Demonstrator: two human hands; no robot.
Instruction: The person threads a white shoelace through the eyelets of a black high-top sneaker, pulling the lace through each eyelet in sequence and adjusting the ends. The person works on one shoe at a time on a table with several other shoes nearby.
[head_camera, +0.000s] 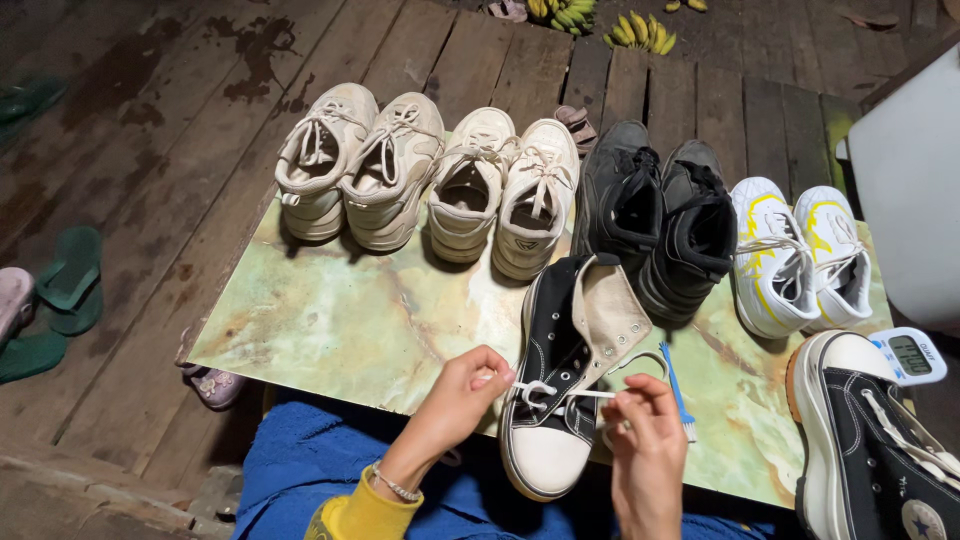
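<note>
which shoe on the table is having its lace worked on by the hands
The black high-top sneaker with the white toe cap, nearest the person. Both hands, left hand and right hand, pinch its white lace; the other shoes sit untouched.

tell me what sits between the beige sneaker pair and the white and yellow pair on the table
In the head view, a cream sneaker pair and then a black sneaker pair stand between the beige pair and the white and yellow pair.

Home porch: worn plank floor (150, 150), flip-flops (70, 275), bananas (640, 32), shoe-laden marbled table (340, 320).
</note>
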